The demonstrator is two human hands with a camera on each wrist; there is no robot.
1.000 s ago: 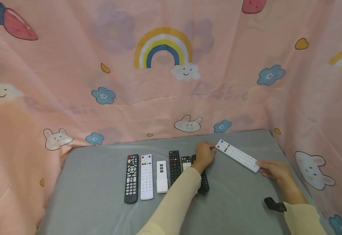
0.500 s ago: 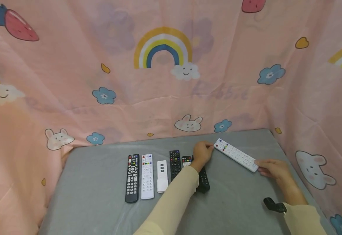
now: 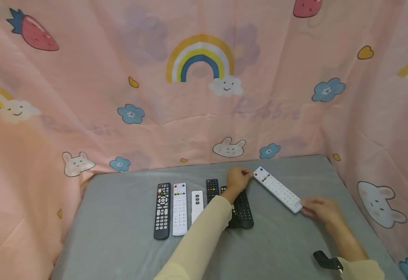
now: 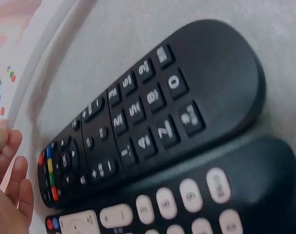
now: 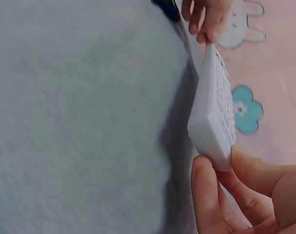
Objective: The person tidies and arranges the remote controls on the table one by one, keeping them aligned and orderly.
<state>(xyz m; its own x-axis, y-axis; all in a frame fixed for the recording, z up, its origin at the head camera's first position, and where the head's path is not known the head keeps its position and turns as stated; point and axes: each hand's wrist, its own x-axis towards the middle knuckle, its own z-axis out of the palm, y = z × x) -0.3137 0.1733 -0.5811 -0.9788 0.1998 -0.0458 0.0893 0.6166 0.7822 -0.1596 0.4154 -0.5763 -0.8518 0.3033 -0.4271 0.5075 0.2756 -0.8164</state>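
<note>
A white remote control (image 3: 277, 189) with coloured buttons slants between the two hands, over the right part of the table. My left hand (image 3: 238, 179) pinches its far left end with the fingertips. My right hand (image 3: 323, 210) grips the near right end between thumb and fingers. In the right wrist view, the white remote (image 5: 208, 105) is raised off the cloth, with a shadow beside it. Under the left forearm lies a black remote control (image 3: 244, 210), close beside another black remote with pale buttons (image 4: 167, 202), mostly hidden by the arm in the head view.
To the left a row continues: a black remote (image 3: 162, 212), a white remote (image 3: 180, 210), a small white remote (image 3: 197, 202) and a black one (image 3: 212, 188) partly behind the sleeve. Grey cloth (image 3: 113, 225) covers the table. A pink printed curtain (image 3: 155, 144) encloses its back and sides.
Both hands have shifted left with the white remote, and its right end has come nearer to me. The head view has turned slightly left.
</note>
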